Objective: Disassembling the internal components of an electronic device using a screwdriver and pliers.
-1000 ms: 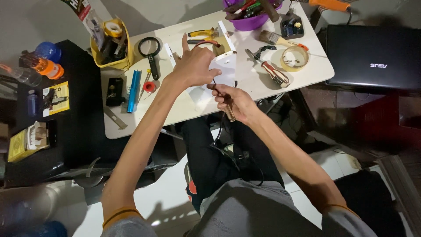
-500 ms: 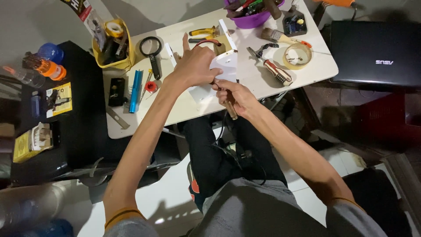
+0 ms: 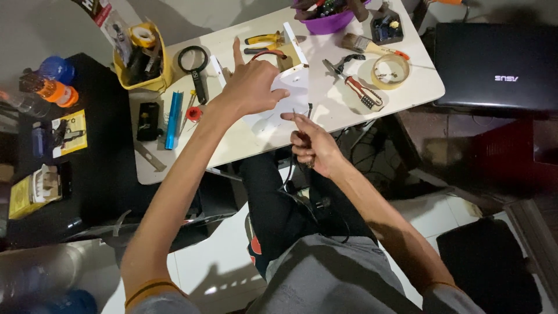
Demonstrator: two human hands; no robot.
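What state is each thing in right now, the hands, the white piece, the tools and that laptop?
Left hand: pressed on the white piece, forefinger raised.
Right hand: closed around a thin tool.
White piece: lying on the table.
Laptop: lid shut.
Tape roll: lying flat.
Magnifying glass: lying flat, unused.

- The right hand (image 3: 311, 145) has moved away from the white board (image 3: 289, 93); earlier it was pressed close to the left hand, now it is at the table edge, apart from it.
- The thin tool (image 3: 294, 116) in the right hand now points up with its tip free; before, it was down beside the board.
- The left hand (image 3: 253, 87) now has the index finger lifted and straight, while before the fingers lay spread on the board.
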